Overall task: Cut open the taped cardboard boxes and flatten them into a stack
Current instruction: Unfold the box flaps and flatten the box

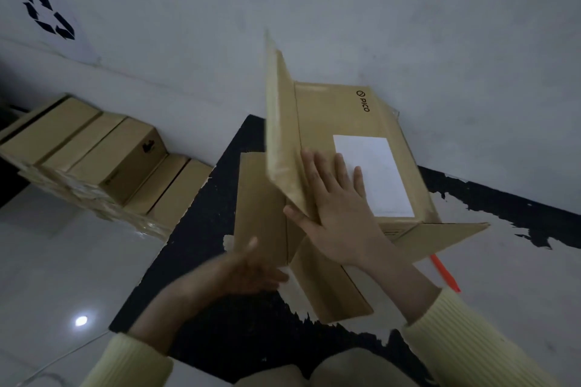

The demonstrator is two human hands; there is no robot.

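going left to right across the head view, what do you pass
recycling symbol → stack of cardboard boxes → left hand → right hand → orange tool

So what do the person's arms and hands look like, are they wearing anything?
Both arms are in pale yellow ribbed knit sleeves, the left sleeve and the right sleeve, each ending in a cuff at the wrist. The left hand and right hand are bare: no gloves, and no ring or watch that I can make out, though the left hand is blurred.
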